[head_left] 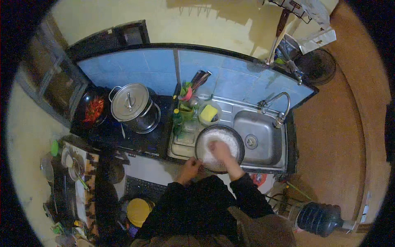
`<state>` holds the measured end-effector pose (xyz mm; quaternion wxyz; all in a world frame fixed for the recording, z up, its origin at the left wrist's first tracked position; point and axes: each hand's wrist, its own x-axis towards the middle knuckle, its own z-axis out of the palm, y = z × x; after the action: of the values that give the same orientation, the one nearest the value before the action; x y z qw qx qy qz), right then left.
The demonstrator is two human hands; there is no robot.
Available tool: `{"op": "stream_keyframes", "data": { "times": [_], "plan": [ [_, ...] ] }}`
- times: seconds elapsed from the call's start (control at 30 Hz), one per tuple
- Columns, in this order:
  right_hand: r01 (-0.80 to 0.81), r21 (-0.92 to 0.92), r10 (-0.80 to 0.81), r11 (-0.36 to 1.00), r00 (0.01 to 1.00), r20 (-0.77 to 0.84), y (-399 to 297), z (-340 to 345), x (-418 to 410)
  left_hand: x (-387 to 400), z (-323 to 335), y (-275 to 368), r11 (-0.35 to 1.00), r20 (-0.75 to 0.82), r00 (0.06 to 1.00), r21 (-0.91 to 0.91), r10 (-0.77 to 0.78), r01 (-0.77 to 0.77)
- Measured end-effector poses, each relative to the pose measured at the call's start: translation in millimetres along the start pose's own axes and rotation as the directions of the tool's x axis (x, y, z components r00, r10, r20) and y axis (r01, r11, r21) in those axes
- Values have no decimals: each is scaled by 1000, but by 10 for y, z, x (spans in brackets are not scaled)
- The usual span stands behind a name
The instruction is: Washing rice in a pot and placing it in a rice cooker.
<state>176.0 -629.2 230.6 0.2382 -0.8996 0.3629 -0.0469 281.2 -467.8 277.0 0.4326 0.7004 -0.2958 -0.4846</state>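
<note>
A round dark-rimmed pan [237,136] stands on the drainboard of a steel sink, overlapping the left side of the basin. White, foamy or grainy contents [226,136] fill it. My right hand [220,151] is inside the pan in these contents, blurred; whether its fingers grip anything is hidden. At the pan's near left edge is my left hand [192,168], fingers bent close to the rim; its hold cannot be made out. Just behind the pan a yellow sponge [209,113] lies in a round bowl [201,108]. A green bottle [177,122] with a yellow cap stands to the left.
The steel sink basin [262,154] has a curved faucet [288,98] over it. Left, on the black stove [105,136], stand a lidded steel pot [128,102] and a wok [88,106] with red food. Utensils [200,78] stand behind. A large water bottle [319,217] lies lower right.
</note>
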Motion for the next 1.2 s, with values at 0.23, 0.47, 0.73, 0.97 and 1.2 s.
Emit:
{"op": "stream_keyframes", "data": {
  "times": [0.23, 0.47, 0.73, 0.97, 1.2],
  "plan": [
    [-194, -87, 191, 977, 981, -37, 177, 102, 488, -38, 109, -89, 959, -154, 949, 113, 276, -261],
    [622, -283, -671, 730, 730, -130, 56, 481, -160, -160, 71, -59, 978, -130, 969, 19, 209, -208],
    [216, -225, -201, 950, 976, 87, 301, -83, 452, -271, 320, 83, 993, -150, 988, -106, 38, -54],
    [430, -11, -425, 903, 894, 143, -233, 354, -95, -212, 380, -378, 986, -312, 939, 125, 146, -111],
    [609, 78, -572, 789, 683, 455, 448, -682, -119, -408, 521, 15, 940, -340, 923, -335, -183, 63]
  ]
}}
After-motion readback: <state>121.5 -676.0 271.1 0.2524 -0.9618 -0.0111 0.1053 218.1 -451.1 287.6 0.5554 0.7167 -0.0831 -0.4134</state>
